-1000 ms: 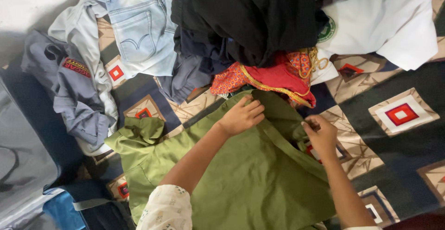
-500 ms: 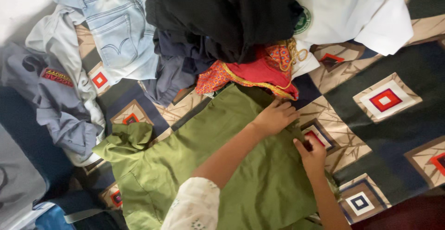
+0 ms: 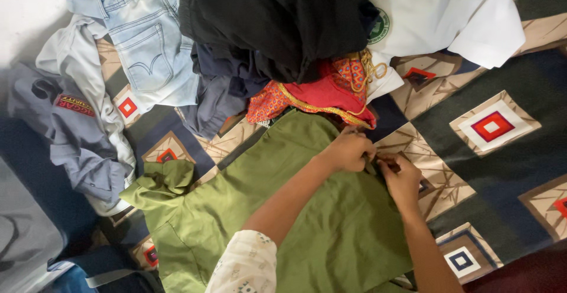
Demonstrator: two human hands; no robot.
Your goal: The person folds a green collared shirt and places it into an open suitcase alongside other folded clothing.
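Observation:
An olive green garment [image 3: 277, 210] lies spread flat on a patterned bedspread [image 3: 490, 127]. My left hand [image 3: 348, 150] grips its upper right edge with the fingers curled. Right beside it, my right hand [image 3: 401, 178] pinches the same edge, and the two hands almost touch. A crumpled green sleeve [image 3: 162, 181] sticks out at the garment's left side. Just above my hands lies a red and orange cloth with gold trim [image 3: 319, 95].
Clothes are heaped along the top: a black garment [image 3: 277, 21], light blue jeans [image 3: 147, 39], a white shirt [image 3: 449, 15], a dark blue cloth [image 3: 221, 92]. A grey shirt with a red patch [image 3: 71, 127] lies at the left. A blue bag [image 3: 88, 272] sits lower left.
My left hand slid right along the green garment's top edge and both hands came together at its right corner. The view shifted slightly.

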